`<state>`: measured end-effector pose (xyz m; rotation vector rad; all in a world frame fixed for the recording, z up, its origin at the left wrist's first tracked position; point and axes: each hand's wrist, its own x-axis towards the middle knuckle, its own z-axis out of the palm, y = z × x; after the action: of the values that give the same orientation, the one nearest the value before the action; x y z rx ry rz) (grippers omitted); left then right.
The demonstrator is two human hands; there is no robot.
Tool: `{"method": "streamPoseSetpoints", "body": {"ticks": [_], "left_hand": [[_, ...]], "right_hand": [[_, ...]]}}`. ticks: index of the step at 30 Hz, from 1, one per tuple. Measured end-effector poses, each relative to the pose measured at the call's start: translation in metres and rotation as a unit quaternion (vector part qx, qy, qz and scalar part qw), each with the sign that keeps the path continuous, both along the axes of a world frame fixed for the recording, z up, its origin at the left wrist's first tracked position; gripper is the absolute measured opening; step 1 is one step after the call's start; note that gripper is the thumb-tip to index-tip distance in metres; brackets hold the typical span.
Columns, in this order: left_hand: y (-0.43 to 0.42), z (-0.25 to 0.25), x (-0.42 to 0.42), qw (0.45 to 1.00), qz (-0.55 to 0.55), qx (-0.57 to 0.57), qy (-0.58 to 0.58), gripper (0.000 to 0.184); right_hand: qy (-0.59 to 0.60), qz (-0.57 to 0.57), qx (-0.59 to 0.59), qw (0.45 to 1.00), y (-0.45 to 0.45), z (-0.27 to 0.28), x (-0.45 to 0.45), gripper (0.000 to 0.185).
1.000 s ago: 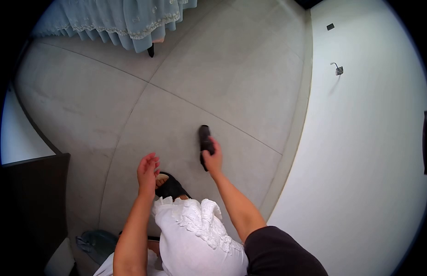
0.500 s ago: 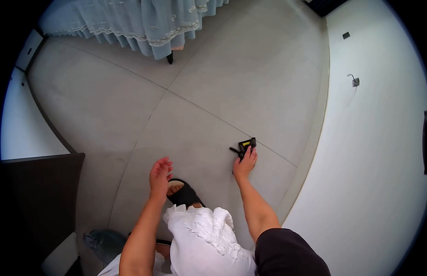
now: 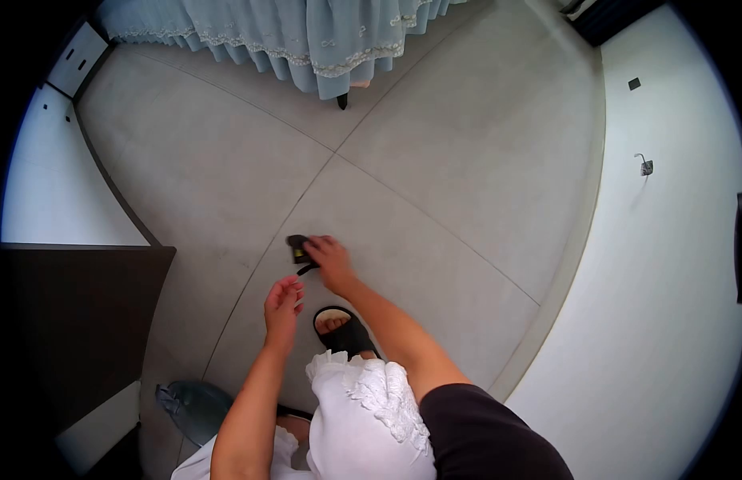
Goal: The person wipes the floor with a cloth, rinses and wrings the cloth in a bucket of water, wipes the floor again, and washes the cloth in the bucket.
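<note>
My right hand (image 3: 329, 262) is closed on a small black device (image 3: 297, 249) with a yellow patch and a short black arm sticking out. Its exact kind is not clear, and my fingers cover part of it. Just below, my left hand (image 3: 283, 308) has loosely bent fingers with nothing in them; its fingertips are close to the end of the short arm, and whether they touch it I cannot tell.
Grey floor tiles (image 3: 459, 312) lie below. My foot wears a black sandal (image 3: 351, 336). A blue ruffled bed skirt (image 3: 267, 40) hangs ahead. A dark panel (image 3: 83, 320) and a blue-grey bag-like item (image 3: 193, 408) are left; a white wall (image 3: 659, 264) with a hook is right.
My right hand has carried the black device leftwards across my front, over to my left hand, and it has turned. The view has shifted slightly to the left.
</note>
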<state>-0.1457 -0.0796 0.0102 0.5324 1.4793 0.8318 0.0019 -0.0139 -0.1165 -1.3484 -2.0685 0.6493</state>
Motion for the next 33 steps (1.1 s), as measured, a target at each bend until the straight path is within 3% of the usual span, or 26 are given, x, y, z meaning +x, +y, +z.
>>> {"method": "streamPoseSetpoints", "body": {"ticks": [3,6,9,11,15,19,21,24,25,26,27,29,31,33], "left_hand": [[0.0,-0.006,0.003,1.0,0.006,0.001,-0.018,0.023],[-0.005,-0.012,0.007,1.0,0.015,0.002,-0.027,0.022],[-0.009,-0.011,0.001,0.999,0.023,-0.002,-0.022,0.022],[-0.014,-0.01,-0.009,1.0,0.026,0.0,-0.018,0.022],[-0.022,-0.011,-0.035,0.999,0.048,-0.006,-0.001,0.023],[-0.029,-0.016,-0.061,0.996,0.092,-0.021,-0.002,0.024],[-0.036,-0.019,-0.071,0.994,0.107,-0.032,0.012,0.024],[-0.041,-0.025,-0.087,0.992,0.125,-0.033,0.014,0.023],[-0.042,-0.028,-0.093,0.99,0.134,-0.033,0.013,0.023],[-0.042,-0.026,-0.097,0.99,0.137,-0.026,0.012,0.023],[-0.042,-0.022,-0.1,0.99,0.139,-0.02,0.01,0.023],[-0.044,-0.023,-0.104,0.989,0.146,-0.023,0.003,0.023],[-0.043,-0.033,-0.11,0.987,0.159,-0.031,-0.005,0.023],[-0.044,-0.037,-0.117,0.985,0.168,-0.022,-0.016,0.023]], "right_hand": [[0.09,-0.155,0.086,0.98,-0.028,0.016,0.081,0.066],[-0.038,-0.347,0.075,0.934,-0.06,-0.011,0.156,0.068],[-0.138,-0.427,-0.003,0.894,-0.023,-0.021,0.129,0.07],[-0.128,-0.391,-0.027,0.911,0.018,-0.013,0.092,0.069],[-0.149,-0.113,-0.045,0.981,0.05,-0.007,-0.007,0.071],[-0.086,0.031,-0.04,0.995,0.021,-0.006,-0.1,0.064],[-0.054,0.144,-0.062,0.986,0.006,-0.001,-0.119,0.07],[0.082,0.2,-0.057,0.975,0.015,0.012,-0.115,0.071],[0.072,0.151,0.048,0.985,0.031,0.0,-0.105,0.071],[0.138,0.133,0.091,0.977,0.058,0.001,-0.09,0.072],[0.082,0.037,0.103,0.991,0.073,-0.002,-0.075,0.072],[-0.043,-0.132,-0.015,0.99,0.087,-0.003,-0.061,0.07],[-0.113,-0.146,-0.034,0.982,0.089,0.002,-0.089,0.068],[-0.079,-0.034,-0.007,0.996,0.077,0.0,-0.124,0.068]]}}
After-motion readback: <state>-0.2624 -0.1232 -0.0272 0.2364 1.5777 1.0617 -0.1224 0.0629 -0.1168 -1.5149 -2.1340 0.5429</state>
